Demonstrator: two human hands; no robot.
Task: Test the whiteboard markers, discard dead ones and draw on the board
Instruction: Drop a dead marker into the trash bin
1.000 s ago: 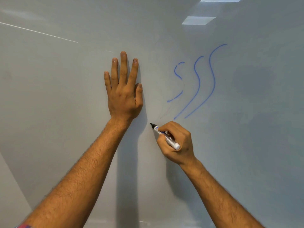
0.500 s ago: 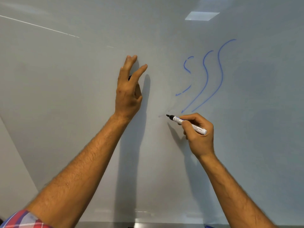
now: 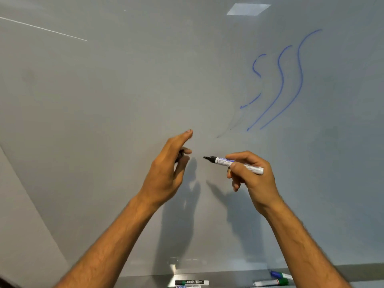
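Holding the uncapped marker (image 3: 234, 164) off the whiteboard (image 3: 104, 100), my right hand (image 3: 252, 177) pinches its barrel, nib aimed at nine o'clock. My left hand (image 3: 168, 169) seems to pinch something dark, perhaps the cap. I'd recap squarely; the faint grey stroke (image 3: 232, 126) suggests a dead one

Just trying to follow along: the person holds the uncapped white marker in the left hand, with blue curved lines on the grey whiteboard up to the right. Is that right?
Not quite. The head view shows the uncapped white marker in the right hand, not the left hand. The rest stands: blue curved lines sit on the grey whiteboard, up to the right.
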